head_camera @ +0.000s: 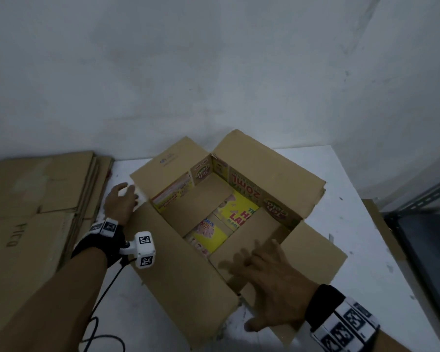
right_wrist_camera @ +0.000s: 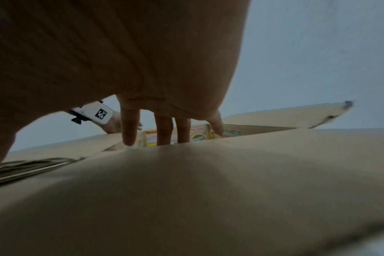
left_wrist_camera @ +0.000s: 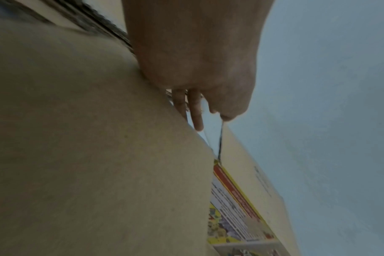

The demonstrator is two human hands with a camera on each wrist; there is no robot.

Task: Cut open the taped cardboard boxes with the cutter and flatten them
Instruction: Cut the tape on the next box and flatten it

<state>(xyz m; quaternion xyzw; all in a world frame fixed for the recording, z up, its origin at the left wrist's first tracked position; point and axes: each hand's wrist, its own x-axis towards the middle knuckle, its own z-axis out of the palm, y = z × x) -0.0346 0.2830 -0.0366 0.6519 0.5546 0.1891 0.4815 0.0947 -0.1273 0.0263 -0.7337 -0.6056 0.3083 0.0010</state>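
A: Cardboard box (head_camera: 221, 224) sits open on the white table (head_camera: 340, 179), four flaps splayed out, printed yellow panels showing inside.

B: Hands?

A: Right hand (head_camera: 267, 283) is flat on the near inner flap, fingers (right_wrist_camera: 129, 128) spread and straight, gripping nothing. Motion-blurred in the head view.

B: Left?

A: Left hand (head_camera: 121, 201) is at the box's left side, just beside the far-left flap, fingers extended. Left wrist view shows fingers (left_wrist_camera: 196, 110) straight along the cardboard edge; something thin and dark hangs near the fingertips, can't tell what, or whether it's pinched. Reads as relaxed, holding nothing.

B: Cutter?

A: Can't find it in any view.

B: Other stuff?

A: Stack of flattened cardboard (head_camera: 36, 199) on the left, touching the wall side. Black cable (head_camera: 107, 295) trails over the table from the left wrist rig. Metal shelf frame (head_camera: 422, 199) at far right. Pale wall (head_camera: 214, 59) behind.
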